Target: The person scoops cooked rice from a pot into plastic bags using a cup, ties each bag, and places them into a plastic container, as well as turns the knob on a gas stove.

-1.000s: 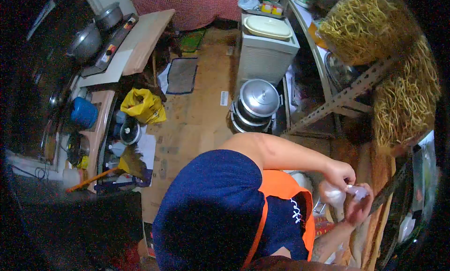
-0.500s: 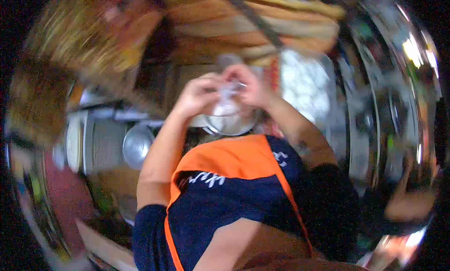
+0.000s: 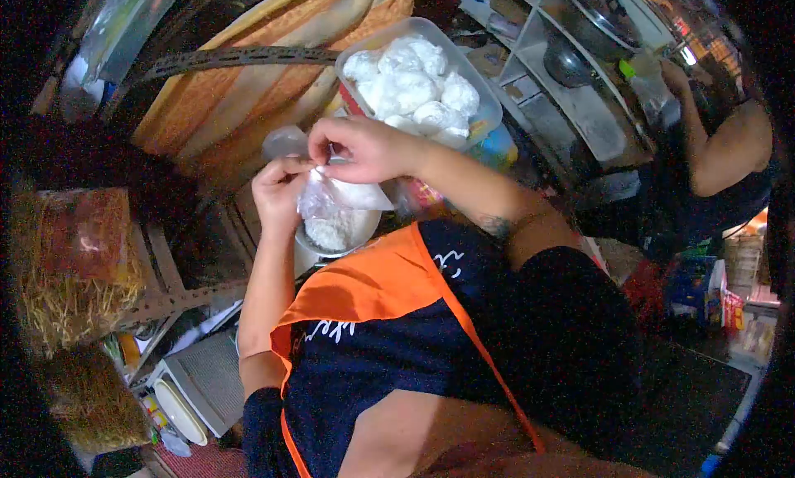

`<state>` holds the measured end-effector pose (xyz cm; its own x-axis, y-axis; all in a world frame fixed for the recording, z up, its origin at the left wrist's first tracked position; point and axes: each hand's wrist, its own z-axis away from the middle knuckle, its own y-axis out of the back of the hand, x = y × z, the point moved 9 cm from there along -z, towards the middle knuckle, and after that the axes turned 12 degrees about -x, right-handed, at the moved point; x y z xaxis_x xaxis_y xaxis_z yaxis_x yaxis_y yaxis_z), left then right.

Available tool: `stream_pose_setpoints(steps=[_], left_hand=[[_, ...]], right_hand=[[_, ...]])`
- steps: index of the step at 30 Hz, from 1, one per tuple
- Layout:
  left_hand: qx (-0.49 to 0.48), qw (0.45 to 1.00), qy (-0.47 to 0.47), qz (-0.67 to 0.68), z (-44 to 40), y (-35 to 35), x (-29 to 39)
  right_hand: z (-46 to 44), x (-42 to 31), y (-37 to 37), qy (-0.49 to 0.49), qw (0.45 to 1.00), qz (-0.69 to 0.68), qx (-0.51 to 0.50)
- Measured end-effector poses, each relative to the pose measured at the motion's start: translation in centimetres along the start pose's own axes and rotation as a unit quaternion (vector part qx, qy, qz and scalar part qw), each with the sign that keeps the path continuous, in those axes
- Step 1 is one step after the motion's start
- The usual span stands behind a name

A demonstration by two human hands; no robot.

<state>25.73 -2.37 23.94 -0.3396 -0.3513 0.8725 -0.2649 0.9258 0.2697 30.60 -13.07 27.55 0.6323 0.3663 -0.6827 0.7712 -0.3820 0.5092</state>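
Clear plastic bag (image 3: 314, 203) with white contents, its gathered top was pinched in the fingertip grip of left hand (image 3: 278, 188) and right hand (image 3: 364, 149), round white bowl (image 3: 367, 224) below.

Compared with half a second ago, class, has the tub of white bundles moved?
No, apparently: against the metal bar, the tub still appears right by its end; the view itself has turned.

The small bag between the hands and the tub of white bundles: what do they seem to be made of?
The bag looks like thin, glossy clear plastic: it creases, catches light and lets white show through. The tub seems to be smooth, stiffer plastic, going by its cloudy, see-through walls and rounded corners; which plastic, I can't tell.
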Motion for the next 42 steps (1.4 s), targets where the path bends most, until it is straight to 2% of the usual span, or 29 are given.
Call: stream_pose_setpoints(steps=[2, 3, 4, 6, 8, 9, 10, 12, 13, 14, 15, 16, 17, 18, 20, 22, 24, 26, 27, 28, 30, 31, 32, 34, 36, 37, 38, 40, 42], left_hand=[[-0.037, 0.995, 0.071, 0.058, -0.6, -2.2, -1.2], [-0.040, 0.980, 0.132, 0.147, -0.6, -3.2, -3.2], [-0.040, 0.979, 0.132, 0.148, -1.0, -3.5, -3.7], [-0.103, 0.937, 0.211, 0.258, -1.0, -6.4, -5.5], [-0.162, 0.963, 0.161, 0.143, -1.8, -7.9, -5.7], [-0.210, 0.969, 0.123, -0.031, -2.7, -8.7, -1.9], [-0.205, 0.969, 0.125, 0.051, -2.5, -9.0, -2.9], [-0.252, 0.968, 0.003, 0.013, -2.8, -10.8, -3.1], [-0.205, 0.975, -0.052, -0.071, -2.9, -10.5, -3.9], [-0.159, 0.982, -0.040, -0.090, -3.3, -9.9, -3.9], [-0.084, 0.987, 0.001, -0.138, -3.5, -9.4, -5.0], [0.003, 0.990, -0.122, -0.072, -2.8, -7.7, -3.0], [-0.058, 0.983, 0.021, -0.172, -3.5, -7.7, -4.4], [0.076, 0.980, -0.050, -0.180, -3.0, -6.4, -3.6], [0.039, 0.964, -0.007, -0.264, -2.9, -7.0, -3.9], [0.107, 0.943, -0.023, -0.313, 0.5, -5.3, -0.7], [0.190, 0.919, 0.098, -0.333, 4.4, -2.6, 0.5], [0.242, 0.914, 0.132, -0.297, 8.7, 0.0, -1.0], [0.235, 0.922, 0.156, -0.266, 11.2, 1.0, -2.1], [0.241, 0.905, 0.208, -0.283, 13.9, 1.9, -3.4], [0.274, 0.898, 0.281, -0.196, 20.9, 2.7, -6.0], [0.227, 0.863, 0.421, -0.160, 24.2, 2.2, -6.5], [0.239, 0.843, 0.435, -0.208, 26.8, 2.1, -6.3], [0.268, 0.795, 0.522, -0.155, 31.6, 1.2, -5.8], [0.260, 0.749, 0.596, -0.123, 36.9, -0.2, -9.8], [0.250, 0.749, 0.603, -0.114, 38.1, -1.3, -10.7], [0.221, 0.731, 0.633, -0.126, 39.5, -2.5, -11.4], [0.179, 0.713, 0.666, -0.127, 41.8, -5.4, -12.9], [0.088, 0.666, 0.725, -0.151, 44.6, -8.6, -14.2]], right_hand=[[1.0, 1.5, 0.1, -0.076, 0.994, -0.052, -0.058], [1.7, 2.1, 0.3, -0.086, 0.991, -0.090, -0.041], [2.3, 2.4, 0.5, -0.087, 0.991, -0.089, -0.041], [3.7, 3.0, 1.5, -0.131, 0.991, -0.018, -0.020], [3.7, 1.5, 2.9, -0.131, 0.983, 0.122, -0.034], [4.3, 1.5, 3.8, -0.098, 0.983, 0.153, -0.001], [4.1, 0.8, 4.7, -0.115, 0.981, 0.152, 0.039], [4.7, 0.1, 5.2, 0.023, 0.982, 0.182, 0.044], [4.9, 0.2, 5.0, 0.050, 0.963, 0.254, 0.071], [7.3, 6.7, 6.2, -0.063, 0.992, 0.021, 0.105], [5.4, 5.3, 4.8, -0.069, 0.993, -0.071, 0.071], [4.9, 7.3, 3.6, -0.123, 0.992, -0.026, -0.002], [4.9, 9.3, 1.0, -0.238, 0.967, -0.065, -0.063], [4.9, 10.1, -0.6, -0.243, 0.961, -0.066, -0.116], [4.4, 11.1, -1.9, -0.207, 0.960, -0.061, -0.177], [3.9, 12.6, -1.8, -0.185, 0.961, -0.048, -0.200], [3.4, 14.8, -0.2, -0.168, 0.965, -0.031, -0.199], [2.4, 18.3, 2.8, -0.158, 0.974, -0.002, -0.162], [1.8, 20.6, 5.0, -0.150, 0.979, 0.020, -0.136], [0.8, 23.0, 7.6, -0.130, 0.985, 0.057, -0.102], [0.0, 28.0, 12.9, -0.048, 0.980, 0.188, -0.034], [0.8, 28.6, 14.9, -0.021, 0.950, 0.311, -0.013], [1.8, 29.3, 17.0, 0.001, 0.903, 0.430, 0.019], [2.7, 28.0, 12.2, -0.128, 0.927, 0.298, -0.187], [6.6, 37.7, 13.9, -0.179, 0.798, 0.559, -0.133], [6.9, 37.9, 14.4, -0.320, 0.776, 0.512, -0.183], [6.8, 41.5, 15.7, -0.257, 0.881, 0.351, -0.183], [6.1, 37.1, 17.3, -0.242, 0.913, 0.312, -0.102], [4.8, 31.0, 17.7, -0.229, 0.932, 0.283, -0.009]])
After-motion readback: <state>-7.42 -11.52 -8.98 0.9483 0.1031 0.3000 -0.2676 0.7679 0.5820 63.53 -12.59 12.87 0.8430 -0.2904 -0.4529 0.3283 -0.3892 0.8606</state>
